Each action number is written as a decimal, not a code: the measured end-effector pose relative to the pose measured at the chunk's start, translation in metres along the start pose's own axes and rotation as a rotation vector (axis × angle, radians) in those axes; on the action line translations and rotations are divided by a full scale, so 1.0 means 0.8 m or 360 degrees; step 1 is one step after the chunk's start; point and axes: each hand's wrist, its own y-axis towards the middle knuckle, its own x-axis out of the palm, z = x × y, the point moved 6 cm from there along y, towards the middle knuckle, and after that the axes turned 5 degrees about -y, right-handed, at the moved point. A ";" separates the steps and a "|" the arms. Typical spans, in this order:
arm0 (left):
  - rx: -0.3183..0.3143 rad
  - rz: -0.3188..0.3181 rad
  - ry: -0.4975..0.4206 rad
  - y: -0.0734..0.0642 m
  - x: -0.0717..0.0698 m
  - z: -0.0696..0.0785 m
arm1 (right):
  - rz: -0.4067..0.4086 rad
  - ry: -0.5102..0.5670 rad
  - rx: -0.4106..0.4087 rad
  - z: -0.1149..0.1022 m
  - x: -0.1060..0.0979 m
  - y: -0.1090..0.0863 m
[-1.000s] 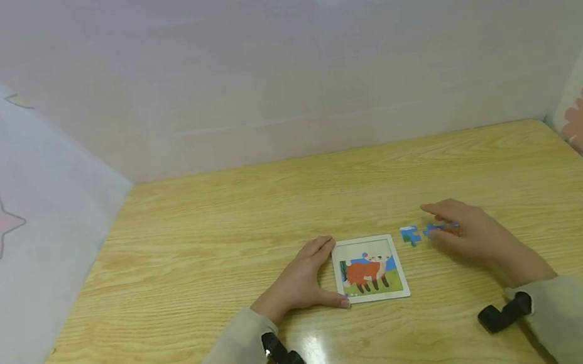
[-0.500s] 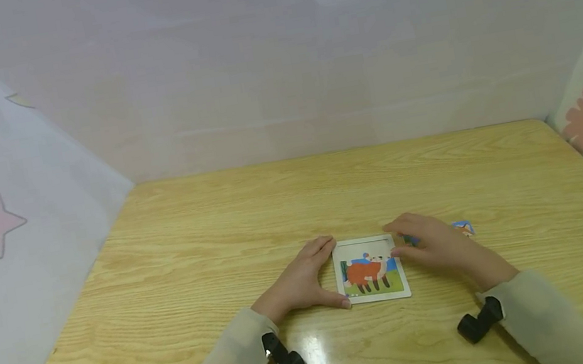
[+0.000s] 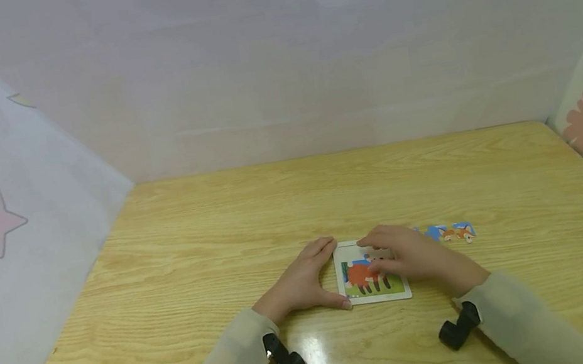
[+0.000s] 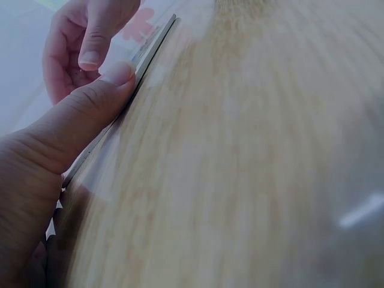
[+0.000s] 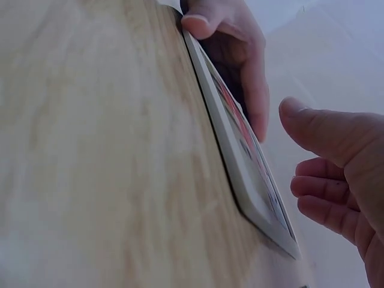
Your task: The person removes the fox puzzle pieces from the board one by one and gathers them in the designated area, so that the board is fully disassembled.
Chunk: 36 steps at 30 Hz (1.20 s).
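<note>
A square jigsaw puzzle [image 3: 362, 274] in a white tray [image 3: 384, 298] lies flat on the table, showing a red animal on green ground. Its upper part is bare. My left hand [image 3: 301, 279] holds the tray by its left side, thumb at the near corner and fingers at the far one; in the left wrist view the thumb [image 4: 84, 108] rests along the edge. Above the tray's right half hovers my right hand [image 3: 409, 255], thumb and fingers apart. No piece shows between them in the right wrist view, where the thumb [image 5: 330, 132] stands clear of the fingers.
Loose puzzle pieces lie right of the tray, behind my right hand: a blue one with an orange ear [image 3: 439, 233] and one with a fox face [image 3: 465, 231]. Another is mostly hidden by the hand. Wood-grain tabletop [image 3: 220, 238] surrounds them, with white cloth [image 3: 281, 82] behind.
My right hand has moved left from over the loose pieces to over the tray, uncovering the pieces on the right. The left hand and the tray have stayed in place.
</note>
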 end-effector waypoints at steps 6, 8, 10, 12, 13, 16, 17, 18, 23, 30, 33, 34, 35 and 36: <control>0.0015 0.0005 -0.0005 0.001 0.000 0.003 | -0.0129 0.0043 -0.0032 -0.009 0.009 0.011; 0.0021 0.0005 -0.0002 0.001 0.000 0.003 | -0.0145 0.0036 -0.0039 -0.010 0.011 0.013; 0.0024 0.0003 -0.0005 0.002 0.000 0.004 | -0.0154 0.0028 -0.0043 -0.011 0.012 0.015; 0.0024 0.0003 -0.0001 0.002 0.000 0.004 | -0.0163 0.0021 -0.0044 -0.011 0.014 0.018; 0.0025 0.0005 0.0002 0.002 0.000 0.003 | -0.0165 0.0018 -0.0045 -0.011 0.015 0.019; 0.0026 0.0011 0.0008 0.002 0.000 0.002 | -0.0186 0.0014 -0.0048 -0.011 0.020 0.023; 0.0026 0.0011 0.0009 0.002 0.000 0.001 | -0.0197 0.0017 -0.0046 -0.011 0.021 0.025; 0.0029 0.0012 0.0011 0.002 0.000 0.001 | -0.0207 0.0022 -0.0046 -0.011 0.022 0.026; 0.0041 0.0003 0.0004 0.002 0.001 0.001 | -0.0283 0.0041 -0.0046 -0.015 0.027 0.034; 0.0070 0.0018 -0.0002 0.001 0.000 0.005 | -0.0435 0.0078 0.0076 -0.018 0.030 0.045; 0.0066 0.0024 -0.0020 0.000 0.000 0.005 | -0.0486 0.0137 0.0196 -0.015 0.032 0.046; 0.0066 0.0026 -0.0023 0.000 0.000 0.005 | -0.0496 0.0157 0.0239 -0.014 0.033 0.046; 0.0069 0.0029 -0.0024 0.000 0.000 0.006 | -0.0506 0.0174 0.0281 -0.013 0.034 0.046; 0.0070 0.0031 -0.0028 0.000 0.000 0.006 | -0.0514 0.0187 0.0325 -0.012 0.034 0.046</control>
